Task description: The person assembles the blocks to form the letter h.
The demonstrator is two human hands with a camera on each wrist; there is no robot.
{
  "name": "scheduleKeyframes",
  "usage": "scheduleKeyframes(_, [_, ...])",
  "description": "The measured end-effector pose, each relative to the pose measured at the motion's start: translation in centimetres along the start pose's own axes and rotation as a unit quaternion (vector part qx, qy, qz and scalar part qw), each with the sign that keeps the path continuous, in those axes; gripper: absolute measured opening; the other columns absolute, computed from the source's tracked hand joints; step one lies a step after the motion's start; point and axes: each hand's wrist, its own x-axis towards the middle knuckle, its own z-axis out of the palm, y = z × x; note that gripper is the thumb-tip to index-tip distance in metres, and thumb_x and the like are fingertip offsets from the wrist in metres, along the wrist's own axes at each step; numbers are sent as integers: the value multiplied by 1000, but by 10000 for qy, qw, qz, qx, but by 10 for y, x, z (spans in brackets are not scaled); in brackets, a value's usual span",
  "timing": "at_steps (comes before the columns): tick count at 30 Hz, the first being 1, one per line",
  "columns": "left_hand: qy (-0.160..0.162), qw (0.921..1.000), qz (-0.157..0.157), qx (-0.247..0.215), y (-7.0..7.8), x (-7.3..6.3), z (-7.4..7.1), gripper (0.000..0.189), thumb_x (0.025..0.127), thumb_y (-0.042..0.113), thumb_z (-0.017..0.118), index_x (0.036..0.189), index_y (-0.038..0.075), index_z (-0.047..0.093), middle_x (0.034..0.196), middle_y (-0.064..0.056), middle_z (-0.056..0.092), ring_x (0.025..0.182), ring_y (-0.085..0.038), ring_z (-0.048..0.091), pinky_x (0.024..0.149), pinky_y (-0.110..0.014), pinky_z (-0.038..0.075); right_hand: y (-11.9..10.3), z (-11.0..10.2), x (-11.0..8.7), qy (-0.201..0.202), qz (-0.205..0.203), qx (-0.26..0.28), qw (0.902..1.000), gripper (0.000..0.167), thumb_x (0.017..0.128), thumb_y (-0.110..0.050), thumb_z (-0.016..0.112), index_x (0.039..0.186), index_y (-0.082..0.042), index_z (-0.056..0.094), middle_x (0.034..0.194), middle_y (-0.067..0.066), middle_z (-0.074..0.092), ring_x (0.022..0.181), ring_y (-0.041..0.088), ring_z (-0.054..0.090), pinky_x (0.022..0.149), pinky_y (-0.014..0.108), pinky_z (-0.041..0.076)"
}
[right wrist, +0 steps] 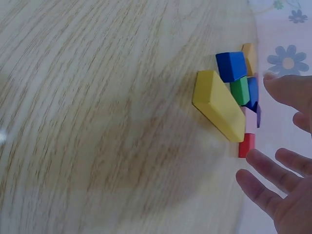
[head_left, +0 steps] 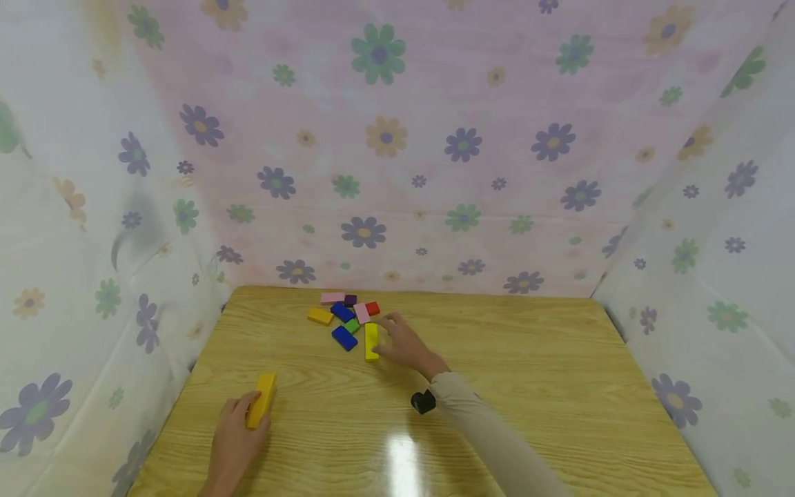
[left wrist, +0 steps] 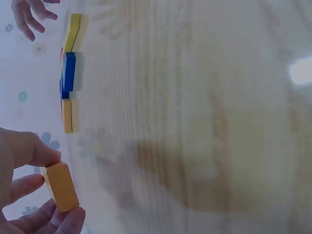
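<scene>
My left hand (head_left: 239,438) pinches a long orange block (head_left: 263,400) between thumb and fingers, over the left front part of the table. In the left wrist view the block's end (left wrist: 62,187) points toward the camera. Spread and holding nothing, my right hand (head_left: 405,344) is beside a long yellow block (head_left: 371,343). The right wrist view shows thumb and fingers apart, with the yellow block (right wrist: 217,105) lying on the table beyond the fingertips. Behind and left of it lie two blue blocks (head_left: 344,338), a green block (head_left: 352,326), a pink block (head_left: 362,313) and a red block (head_left: 373,308).
Another pink block (head_left: 332,298), a purple block (head_left: 350,300) and a short orange block (head_left: 319,317) complete the cluster near the table's back edge. The wooden table (head_left: 528,373) has flowered curtains (head_left: 416,152) behind and at both sides. A black object (head_left: 423,402) shows at my right wrist.
</scene>
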Motion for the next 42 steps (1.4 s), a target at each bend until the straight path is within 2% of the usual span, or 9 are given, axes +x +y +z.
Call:
scheduleKeyframes(4, [-307, 9986, -428, 97, -4, -11, -9, 38, 79, 4, 68, 116, -2, 61, 101, -20, 55, 87, -32, 54, 71, -45, 47, 1, 7, 5, -76, 133, -201, 9997, 65, 85, -22, 73, 141, -10, 44, 135, 18, 38, 107, 34, 54, 89, 46, 47])
scheduleKeyframes(8, [-623, 9938, -908, 171, -10, -21, -17, 40, 82, 7, 66, 121, -1, 58, 111, -24, 53, 100, -39, 53, 81, -54, 44, 5, 16, 10, -260, 295, -126, 9991, 73, 81, -22, 77, 143, -10, 40, 143, 21, 29, 113, 34, 51, 93, 47, 44])
scheduleKeyframes(15, [-755, 9894, -1202, 302, -29, -32, -23, 42, 80, 10, 66, 120, -2, 58, 109, -26, 53, 97, -41, 54, 80, -55, 44, 11, 30, 13, -431, 469, 105, 9979, 80, 77, -20, 79, 145, -12, 37, 151, 19, 20, 125, 34, 42, 98, 46, 41])
scheduleKeyframes(21, [-440, 9916, -1119, 484, -43, -42, -25, 40, 76, 9, 69, 113, -4, 61, 99, -25, 55, 88, -39, 56, 74, -52, 46, 14, 34, 17, -462, 283, -193, 9983, 78, 76, -18, 78, 144, -9, 39, 150, 18, 24, 129, 36, 39, 99, 44, 41])
scheduleKeyframes(26, [-395, 9932, -950, 551, -52, -48, -27, 37, 74, 8, 69, 108, -5, 63, 94, -22, 56, 81, -35, 56, 66, -42, 47, 15, 36, 21, -463, 274, -354, 9979, 75, 75, -19, 79, 141, -7, 44, 143, 20, 29, 122, 31, 43, 96, 40, 43])
scheduleKeyframes(28, [-398, 9925, -1002, 582, -53, -50, -28, 36, 74, 9, 69, 107, -5, 63, 93, -22, 56, 80, -35, 56, 64, -40, 46, 15, 36, 22, -457, 321, -360, 9978, 75, 74, -21, 81, 139, -6, 47, 139, 19, 31, 118, 30, 44, 95, 39, 44])
scheduleKeyframes(34, [-449, 9915, -1039, 648, -53, -52, -28, 35, 74, 8, 69, 106, -5, 64, 93, -24, 56, 83, -38, 56, 68, -46, 47, 16, 34, 21, -543, 374, -355, 9972, 74, 74, -22, 80, 138, -4, 46, 144, 19, 30, 122, 29, 43, 99, 37, 41])
scheduleKeyframes(37, [-257, 9938, -840, 684, -55, -55, -25, 34, 71, 7, 71, 102, -4, 66, 89, -22, 57, 79, -37, 57, 66, -45, 47, 16, 32, 20, -541, 311, -206, 9978, 71, 74, -21, 80, 135, -2, 48, 141, 17, 34, 115, 27, 48, 95, 35, 44])
scheduleKeyframes(42, [299, 9965, -418, 652, -58, -58, -18, 33, 65, 5, 76, 96, -1, 69, 83, -16, 58, 72, -33, 57, 59, -39, 47, 16, 26, 16, -353, 305, 76, 9989, 68, 70, -23, 84, 128, -1, 54, 131, 15, 39, 103, 22, 49, 88, 32, 47])
